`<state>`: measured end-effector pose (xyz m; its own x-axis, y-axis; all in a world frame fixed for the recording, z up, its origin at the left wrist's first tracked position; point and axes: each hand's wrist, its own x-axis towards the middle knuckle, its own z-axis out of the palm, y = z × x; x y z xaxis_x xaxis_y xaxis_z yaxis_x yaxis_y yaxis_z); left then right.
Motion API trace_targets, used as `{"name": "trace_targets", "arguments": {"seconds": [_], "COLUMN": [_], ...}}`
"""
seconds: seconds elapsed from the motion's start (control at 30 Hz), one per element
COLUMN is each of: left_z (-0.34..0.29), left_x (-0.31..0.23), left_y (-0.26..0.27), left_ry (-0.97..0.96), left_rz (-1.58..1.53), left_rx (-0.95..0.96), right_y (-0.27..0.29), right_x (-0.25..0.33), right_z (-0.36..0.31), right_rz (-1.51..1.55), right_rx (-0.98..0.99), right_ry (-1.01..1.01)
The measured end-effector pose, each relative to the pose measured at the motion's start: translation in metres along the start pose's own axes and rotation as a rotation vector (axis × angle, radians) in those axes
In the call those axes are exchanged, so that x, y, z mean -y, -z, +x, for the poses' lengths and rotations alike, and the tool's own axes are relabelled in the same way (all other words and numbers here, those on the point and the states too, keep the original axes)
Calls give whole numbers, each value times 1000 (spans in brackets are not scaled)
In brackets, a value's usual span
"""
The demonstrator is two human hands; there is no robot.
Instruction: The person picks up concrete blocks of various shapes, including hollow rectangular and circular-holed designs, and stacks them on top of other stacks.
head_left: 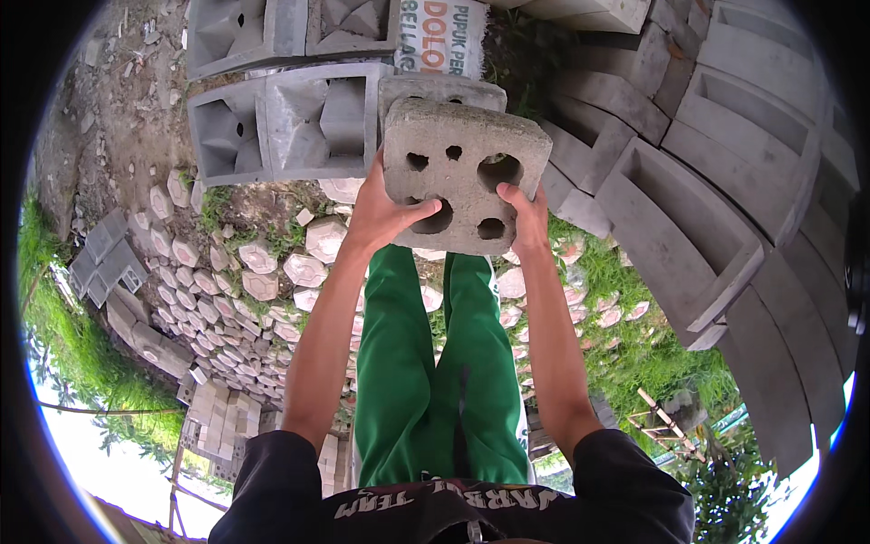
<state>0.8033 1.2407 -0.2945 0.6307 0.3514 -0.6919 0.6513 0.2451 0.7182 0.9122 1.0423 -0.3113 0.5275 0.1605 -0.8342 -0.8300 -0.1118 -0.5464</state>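
1. Holey concrete block (467, 189) sits around 12 o'clock, long side roughly 9-to-3, dipping toward 4.
2. Left hand (379, 214) is clamped on its 8 o'clock side, right hand (530, 222) on its 4 o'clock side.
3. Block's between 'em, neither's really nearer.

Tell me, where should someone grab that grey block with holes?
Probably by its left and right sides, from the wearer's side, as the left hand and right hand do. The block looks too chunky for a comfortable one-handed grip, and its two largest holes offer each thumb an edge.
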Motion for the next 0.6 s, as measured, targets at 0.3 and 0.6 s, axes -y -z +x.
{"name": "trace_targets", "arguments": {"seconds": [0.3,0.6], "left_z": [13,20], "left_x": [30,27], "left_y": [-3,-3], "left_ry": [-110,-154], "left_rz": [120,108], "left_rx": [-156,-178], "right_y": [-7,-11], "right_x": [3,-5], "right_z": [19,41], "right_rz": [-171,-137], "right_rx": [-30,-35], "right_ry": [83,52]}}
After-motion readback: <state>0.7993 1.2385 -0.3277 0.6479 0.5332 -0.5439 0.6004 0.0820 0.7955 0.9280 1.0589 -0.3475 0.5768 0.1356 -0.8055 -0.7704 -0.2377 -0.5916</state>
